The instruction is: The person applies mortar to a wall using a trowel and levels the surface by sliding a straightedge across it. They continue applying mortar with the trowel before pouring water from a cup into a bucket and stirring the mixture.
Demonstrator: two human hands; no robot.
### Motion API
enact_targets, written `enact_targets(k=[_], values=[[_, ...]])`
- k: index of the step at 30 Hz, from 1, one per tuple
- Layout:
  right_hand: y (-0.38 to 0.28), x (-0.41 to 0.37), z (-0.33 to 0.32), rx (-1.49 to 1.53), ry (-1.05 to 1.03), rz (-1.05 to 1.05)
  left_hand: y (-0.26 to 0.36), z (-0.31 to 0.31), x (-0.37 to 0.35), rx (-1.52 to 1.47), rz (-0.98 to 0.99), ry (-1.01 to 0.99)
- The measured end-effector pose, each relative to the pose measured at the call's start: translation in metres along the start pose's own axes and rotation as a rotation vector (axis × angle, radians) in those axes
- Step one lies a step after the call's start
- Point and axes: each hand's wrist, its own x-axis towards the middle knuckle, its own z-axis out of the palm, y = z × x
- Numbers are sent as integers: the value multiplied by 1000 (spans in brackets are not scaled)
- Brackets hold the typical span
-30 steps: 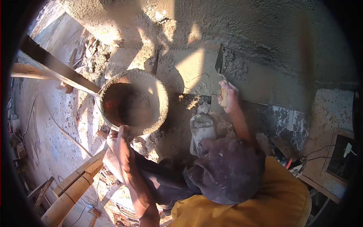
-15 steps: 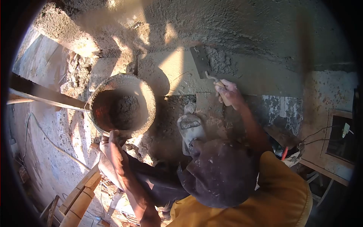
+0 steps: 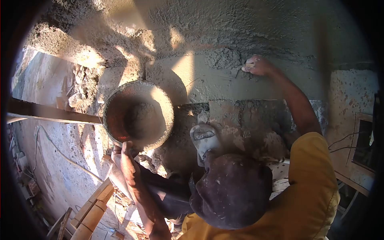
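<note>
My left hand (image 3: 125, 158) grips the near rim of a round bucket (image 3: 170, 120), which is tilted so that grey mortar (image 3: 145, 116) shows inside. Up on the right, my right hand (image 3: 257, 66) is closed around the handle of a trowel (image 3: 235, 72). The handle is mostly hidden by the fingers, and only part of the blade shows. That blade lies against the smooth grey mortared surface (image 3: 264, 86), just below a rough heap of wet mortar (image 3: 224, 58).
A dark, spattered cap (image 3: 232, 192) and a yellow sleeve (image 3: 314, 160) fill the lower part. Wooden poles (image 3: 52, 113) reach in from the left, with more timber (image 3: 93, 208) below. A pale, dirty container (image 3: 205, 138) stands mid-view. A framed opening (image 3: 364, 140) is at right.
My right hand and the trowel have moved up and to the right, and the blade now lies below the mortar heap. The bucket and my left hand have shifted slightly right in view.
</note>
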Motion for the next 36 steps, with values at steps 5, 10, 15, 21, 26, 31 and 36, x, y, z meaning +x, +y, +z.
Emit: enact_targets(k=[5, 10, 15, 21, 26, 31, 36], values=[[-10, 21, 1, -12, 103, 17, 15, 21, -13, 79, 50, -15], [-26, -19, 20, 4, 249, 73, -5, 13, 4, 109, 57, -39], [-70, -64, 0, -103, 450, -80, 22, 35, -14, 118, 68, -7], [-163, -107, 11, -35, 739, -351, 25, 31, -15, 234, 125, -58], [-79, -92, 5, 330, 316, -110, 21, 16, -17, 93, 106, -54], [45, -149, 41, 81, 73, 123, 36, 17, -32, 108, 2, -39], [143, -118, 52, -71, -12, 73, 10, -1, -23, 144, 161, -107]])
